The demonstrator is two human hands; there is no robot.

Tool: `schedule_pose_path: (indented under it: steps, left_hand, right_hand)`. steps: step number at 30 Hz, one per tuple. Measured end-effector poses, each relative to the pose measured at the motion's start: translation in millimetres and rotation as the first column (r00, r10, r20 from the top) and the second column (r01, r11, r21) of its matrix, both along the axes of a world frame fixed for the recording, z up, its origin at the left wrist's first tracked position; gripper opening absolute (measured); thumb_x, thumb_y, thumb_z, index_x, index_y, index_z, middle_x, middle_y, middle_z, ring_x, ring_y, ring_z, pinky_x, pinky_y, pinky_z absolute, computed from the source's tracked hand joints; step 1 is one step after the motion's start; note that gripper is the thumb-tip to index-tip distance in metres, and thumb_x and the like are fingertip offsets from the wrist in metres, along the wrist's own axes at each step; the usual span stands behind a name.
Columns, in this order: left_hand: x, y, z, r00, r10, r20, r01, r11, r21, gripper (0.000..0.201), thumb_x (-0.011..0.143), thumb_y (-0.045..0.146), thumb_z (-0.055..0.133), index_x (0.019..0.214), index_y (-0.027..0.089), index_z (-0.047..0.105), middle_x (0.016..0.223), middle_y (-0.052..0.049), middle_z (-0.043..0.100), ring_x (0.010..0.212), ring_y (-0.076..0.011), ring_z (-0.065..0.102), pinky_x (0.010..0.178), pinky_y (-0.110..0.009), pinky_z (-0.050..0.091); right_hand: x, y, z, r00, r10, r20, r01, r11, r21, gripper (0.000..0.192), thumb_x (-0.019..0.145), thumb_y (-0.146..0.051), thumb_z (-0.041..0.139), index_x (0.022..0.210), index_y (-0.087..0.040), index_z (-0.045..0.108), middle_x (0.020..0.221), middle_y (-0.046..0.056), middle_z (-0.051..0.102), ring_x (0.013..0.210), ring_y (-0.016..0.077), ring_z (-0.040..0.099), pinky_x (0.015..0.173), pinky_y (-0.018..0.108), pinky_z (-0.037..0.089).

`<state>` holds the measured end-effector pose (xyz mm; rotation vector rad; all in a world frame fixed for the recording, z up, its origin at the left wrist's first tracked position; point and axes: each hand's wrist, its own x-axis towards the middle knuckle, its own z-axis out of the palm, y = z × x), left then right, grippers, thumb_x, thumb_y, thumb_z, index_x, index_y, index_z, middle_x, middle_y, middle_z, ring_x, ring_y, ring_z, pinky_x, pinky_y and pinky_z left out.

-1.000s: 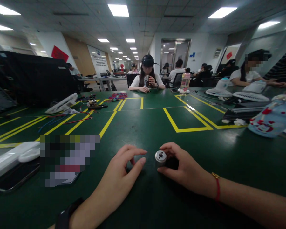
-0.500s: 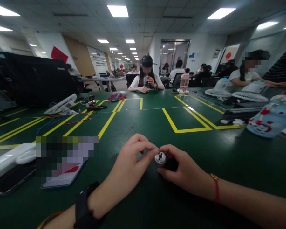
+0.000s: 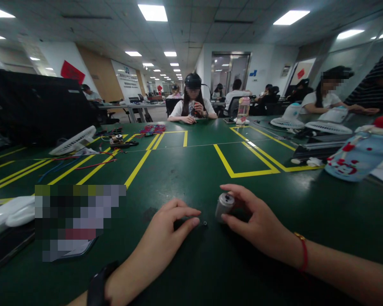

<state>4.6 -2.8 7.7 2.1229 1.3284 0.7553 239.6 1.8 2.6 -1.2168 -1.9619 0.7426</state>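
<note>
Left hand (image 3: 166, 225) lies low at the bottom centre of the head view, palm down, forearm running in from the lower left edge; a dark band sits on the left wrist; index finger and thumb are extended forward and drawn close together, tips nearly meeting, remaining fingers curled under; nothing is seen between them. Right hand (image 3: 258, 221) lies just beside it, well apart at the fingertips, forearm entering from the lower right edge; a red cord circles the right wrist; thumb and fingers are curved round in a closed grasp, palm facing left, knuckles uppermost; both wrists are held roughly level.
</note>
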Motion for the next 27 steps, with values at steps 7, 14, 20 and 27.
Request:
schedule_pose_path:
  steps: [7, 14, 20, 27]
  left_hand:
    - [-42.4, -12.2, 5.5, 0.984, 0.161, 0.076, -0.152, 0.982, -0.116, 0.021, 0.088, 0.037, 0.053, 0.096, 0.026, 0.07, 0.088, -0.001, 0.064, 0.077, -0.0189, 0.06, 0.066, -0.027, 0.047]
    - [-39.7, -11.0, 1.9, 0.967, 0.233, 0.101, -0.214, 0.962, -0.171, 0.025, 0.087, 0.042, 0.053, 0.097, 0.024, 0.069, 0.082, -0.001, 0.067, 0.069, -0.0187, 0.06, 0.059, -0.026, 0.046]
    - [-39.0, -12.1, 2.1, 0.976, 0.21, 0.06, -0.2, 0.969, -0.143, 0.023, 0.088, 0.038, 0.052, 0.094, 0.024, 0.069, 0.09, -0.002, 0.069, 0.084, -0.0221, 0.063, 0.073, -0.031, 0.047]
    - [-43.8, -10.7, 1.9, 0.963, 0.261, 0.069, -0.246, 0.954, -0.173, 0.023, 0.087, 0.038, 0.053, 0.097, 0.024, 0.068, 0.083, -0.001, 0.068, 0.074, -0.0206, 0.062, 0.059, -0.026, 0.047]
  right_hand:
    - [132.5, 18.8, 4.1, 0.802, -0.528, 0.28, 0.527, 0.846, 0.086, 0.06, 0.076, -0.05, 0.058, 0.128, -0.023, 0.045, 0.107, 0.009, 0.06, 0.082, 0.0187, 0.061, 0.07, 0.032, 0.05]
    - [184.1, 22.7, -10.4, 0.54, -0.751, 0.379, 0.618, 0.66, 0.427, 0.081, 0.069, -0.056, 0.061, 0.133, -0.012, 0.039, 0.127, 0.02, 0.047, 0.115, 0.0328, 0.047, 0.094, 0.043, 0.037]
    - [48.7, 3.9, 1.7, 0.838, -0.217, 0.502, 0.082, 0.958, 0.276, 0.05, 0.08, -0.056, 0.052, 0.123, -0.032, 0.054, 0.135, 0.005, 0.041, 0.123, 0.0248, 0.037, 0.099, 0.044, 0.032]
    - [-22.4, 8.5, 8.4, 0.926, 0.108, 0.363, -0.139, 0.989, 0.06, 0.023, 0.086, -0.044, 0.051, 0.091, -0.029, 0.068, 0.104, 0.002, 0.061, 0.099, 0.0169, 0.051, 0.089, 0.039, 0.039]
